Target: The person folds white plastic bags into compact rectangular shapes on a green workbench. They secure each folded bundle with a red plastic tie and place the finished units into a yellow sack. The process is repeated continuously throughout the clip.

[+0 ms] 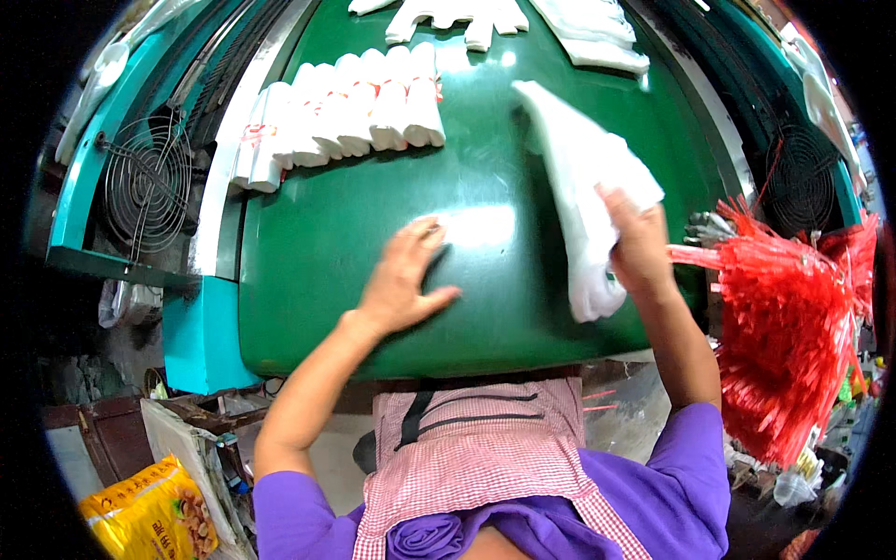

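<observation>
My right hand (639,238) is closed on a long, white, folded bundle (574,196) that looks like thin plastic bags. The bundle slants over the right part of a green conveyor belt (355,271), its far end blurred. Over the middle of the belt is my left hand (401,280), open, with the thumb apart from the fingers and nothing in it. Farther off on the left lies a row of several rolled white bundles (350,103), side by side, with red strips tied round them.
White pieces (457,19) and a white stack (593,37) lie at the belt's far end. A thick bunch of red plastic strips (784,327) hangs at the right. Round fan guards (147,184) flank the belt. A yellow bag (149,513) is at lower left.
</observation>
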